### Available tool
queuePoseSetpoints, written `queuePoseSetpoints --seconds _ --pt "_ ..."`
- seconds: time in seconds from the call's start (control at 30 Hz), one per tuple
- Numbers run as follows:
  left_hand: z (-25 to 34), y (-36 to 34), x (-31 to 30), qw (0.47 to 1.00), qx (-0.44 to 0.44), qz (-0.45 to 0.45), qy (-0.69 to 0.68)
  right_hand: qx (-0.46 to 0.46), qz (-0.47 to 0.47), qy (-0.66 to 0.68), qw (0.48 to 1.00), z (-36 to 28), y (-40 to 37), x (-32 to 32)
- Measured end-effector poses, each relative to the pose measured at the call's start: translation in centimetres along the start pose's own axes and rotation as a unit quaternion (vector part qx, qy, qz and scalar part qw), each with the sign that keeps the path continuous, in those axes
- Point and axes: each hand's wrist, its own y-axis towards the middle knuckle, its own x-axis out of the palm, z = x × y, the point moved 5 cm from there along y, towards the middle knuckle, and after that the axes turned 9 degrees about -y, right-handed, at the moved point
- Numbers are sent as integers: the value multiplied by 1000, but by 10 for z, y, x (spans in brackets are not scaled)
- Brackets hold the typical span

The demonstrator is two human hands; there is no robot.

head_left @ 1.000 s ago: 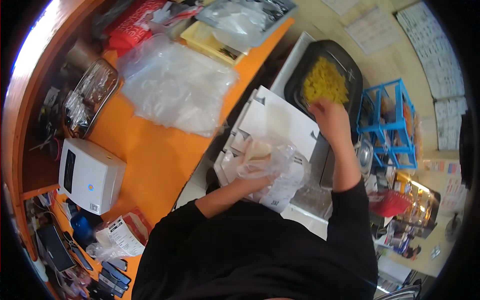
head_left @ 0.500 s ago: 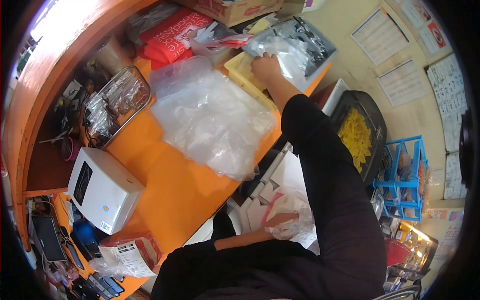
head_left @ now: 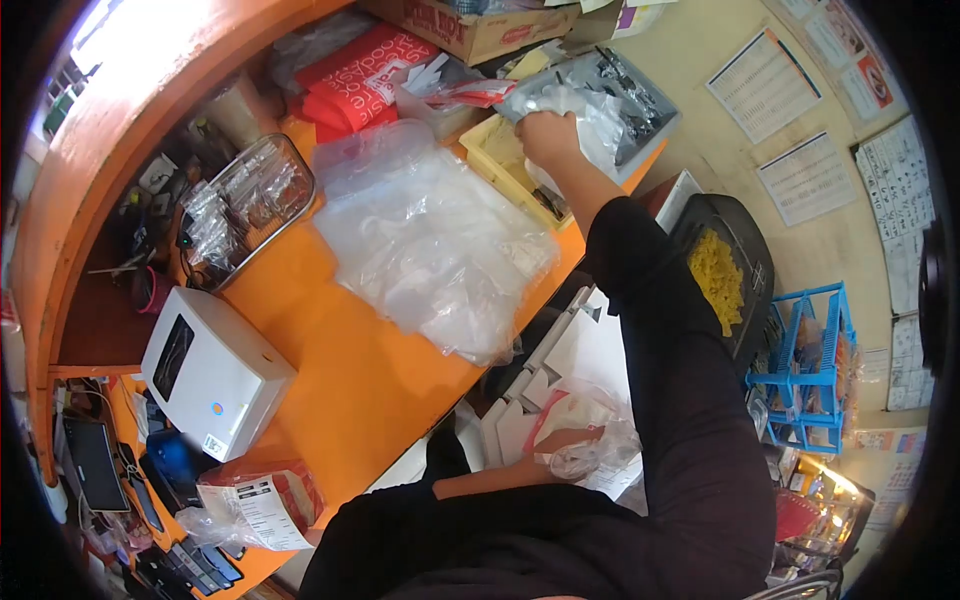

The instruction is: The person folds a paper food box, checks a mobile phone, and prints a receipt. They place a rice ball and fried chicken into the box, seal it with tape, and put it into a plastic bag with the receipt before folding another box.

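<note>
My right hand [head_left: 550, 140] reaches out to the far trays, its fingers curled on thin clear plastic [head_left: 590, 130] that lies in the grey tray [head_left: 655, 135]. Just below that hand is a yellow tray [head_left: 490, 150] holding small items I cannot make out. Close to my body, my left hand [head_left: 572, 438] is closed on a clear plastic bag [head_left: 590, 455] with something white and red in it. The bag partly covers the fingers. A stack of clear plastic bags [head_left: 430, 250] lies flat on the orange table [head_left: 330, 370].
A white label printer [head_left: 215, 375] stands at the left, near a glass dish of foil-wrapped packets [head_left: 250, 210]. A red bag [head_left: 360, 80] and a cardboard box [head_left: 475, 30] are at the back. Right of my arm are a black container of yellow food [head_left: 715, 280] and a blue rack [head_left: 805, 370].
My right hand has shifted slightly, and its fingers are now more curled on the plastic. My left hand still holds its bag. The whole view has moved a little.
</note>
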Motion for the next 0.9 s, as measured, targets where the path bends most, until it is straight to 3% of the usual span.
queuePoseSetpoints --seconds 0.3,0.5,0.57,0.6,0.7,0.73,0.77,0.83,0.9 --pt "40 -11 6 982 21 63 176 109 42 192 974 33 -42 -22" --pt "114 -1 42 880 43 145 449 117 162 409 891 68 -169 -90" --pt "138 3 58 846 41 163 505 120 72 548 825 81 -230 -98" --pt "148 5 66 832 36 173 526 79 51 671 736 83 -263 -108" --pt "164 9 80 860 -88 208 458 6 -144 748 647 91 -369 -128" --pt "167 9 83 872 -146 220 411 -42 -182 744 642 88 -399 -130" --pt "166 9 85 881 -200 230 362 -16 -214 689 692 82 -427 -120" --pt "168 3 91 897 -157 206 359 91 -169 611 768 56 -459 -105" --pt "160 -2 89 899 -100 193 381 192 -119 650 726 34 -477 -88"
